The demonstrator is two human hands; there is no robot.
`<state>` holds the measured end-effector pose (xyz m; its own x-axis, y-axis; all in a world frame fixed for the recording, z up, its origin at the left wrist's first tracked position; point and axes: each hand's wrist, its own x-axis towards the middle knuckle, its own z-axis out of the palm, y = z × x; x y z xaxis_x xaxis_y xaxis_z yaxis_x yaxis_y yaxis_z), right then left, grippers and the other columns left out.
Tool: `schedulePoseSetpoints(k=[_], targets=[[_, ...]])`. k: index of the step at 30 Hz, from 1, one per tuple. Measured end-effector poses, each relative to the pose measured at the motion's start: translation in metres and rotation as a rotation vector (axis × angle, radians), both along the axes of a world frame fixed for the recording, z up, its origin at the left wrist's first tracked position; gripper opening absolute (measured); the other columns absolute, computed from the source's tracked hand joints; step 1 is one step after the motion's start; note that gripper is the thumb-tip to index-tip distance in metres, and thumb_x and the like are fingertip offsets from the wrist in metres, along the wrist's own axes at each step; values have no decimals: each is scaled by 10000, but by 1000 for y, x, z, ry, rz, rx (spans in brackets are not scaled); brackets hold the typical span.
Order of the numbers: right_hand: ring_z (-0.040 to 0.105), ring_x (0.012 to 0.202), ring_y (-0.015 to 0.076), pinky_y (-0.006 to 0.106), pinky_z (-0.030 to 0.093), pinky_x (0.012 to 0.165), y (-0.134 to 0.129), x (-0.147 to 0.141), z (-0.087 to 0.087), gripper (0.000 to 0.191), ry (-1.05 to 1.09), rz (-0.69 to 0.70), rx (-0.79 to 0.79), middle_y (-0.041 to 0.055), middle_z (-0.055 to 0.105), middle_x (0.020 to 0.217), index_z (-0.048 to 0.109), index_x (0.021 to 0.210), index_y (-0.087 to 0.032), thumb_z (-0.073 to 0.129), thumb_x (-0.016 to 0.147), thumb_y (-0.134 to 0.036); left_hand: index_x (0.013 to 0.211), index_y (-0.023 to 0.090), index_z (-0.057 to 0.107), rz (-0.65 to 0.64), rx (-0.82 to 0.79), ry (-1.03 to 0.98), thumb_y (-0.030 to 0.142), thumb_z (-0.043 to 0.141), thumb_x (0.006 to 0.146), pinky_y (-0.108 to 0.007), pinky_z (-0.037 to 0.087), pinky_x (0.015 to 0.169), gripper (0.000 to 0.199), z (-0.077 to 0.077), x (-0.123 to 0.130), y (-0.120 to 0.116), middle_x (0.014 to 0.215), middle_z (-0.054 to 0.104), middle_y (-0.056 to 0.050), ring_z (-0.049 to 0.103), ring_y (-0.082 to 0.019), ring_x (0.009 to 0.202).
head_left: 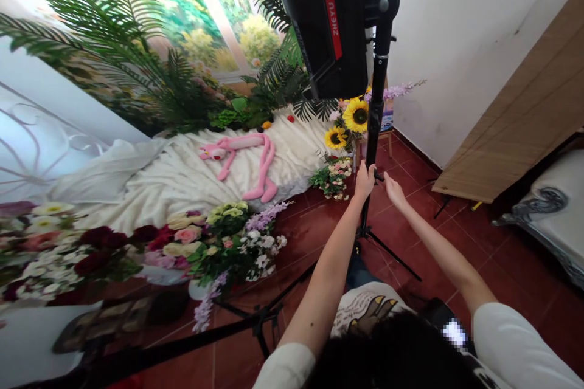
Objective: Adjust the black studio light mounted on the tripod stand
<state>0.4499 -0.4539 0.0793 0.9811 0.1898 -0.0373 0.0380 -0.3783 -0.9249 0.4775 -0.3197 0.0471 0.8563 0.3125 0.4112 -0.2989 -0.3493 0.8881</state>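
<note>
A black light stand rises in front of me with a black studio light on top, marked with a red strip. Around its pole, my left hand is closed at about mid-height. Just right of the pole, my right hand has its fingers closed at a small black knob on the stand. The tripod legs are spread on the red tiled floor below. Part of each hand's grip is hidden by the fingers.
A pink plush toy lies on a white draped cloth to the left. Artificial flowers line its front, and sunflowers stand behind the pole. A second black tripod is at lower left. A wooden panel leans at right.
</note>
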Motion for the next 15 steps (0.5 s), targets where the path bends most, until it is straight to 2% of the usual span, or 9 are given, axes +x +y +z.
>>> schedulePoseSetpoints(k=[3,6,9,15], targets=[[602,718,212,272,342,623,-10,-3,6,496,-202,20,-360,32,642,726,514,769,-237,343,984,-650,1088,187,534,-18,0,5,623,365,979,-347,502,857,480,2,-2,1,925,660,-92,661,-205,860],[626,758,222,272,299,624,-11,-5,16,475,-293,84,-583,46,691,800,575,853,-235,324,1013,-606,1084,202,518,-42,-20,10,636,340,980,-340,498,855,480,3,-4,2,930,649,-78,655,-195,865],[643,775,207,270,272,616,-8,-2,18,483,-388,101,-670,59,726,861,622,870,-226,302,1043,-543,1087,208,502,-57,-45,19,645,341,975,-339,496,857,478,6,-6,1,930,638,-69,646,-190,860],[674,752,189,276,234,591,-6,11,2,487,-537,116,-741,86,763,862,698,867,-193,328,1053,-449,1062,205,487,-61,-35,11,656,346,968,-339,492,844,481,9,-7,1,906,614,-65,627,-189,841]])
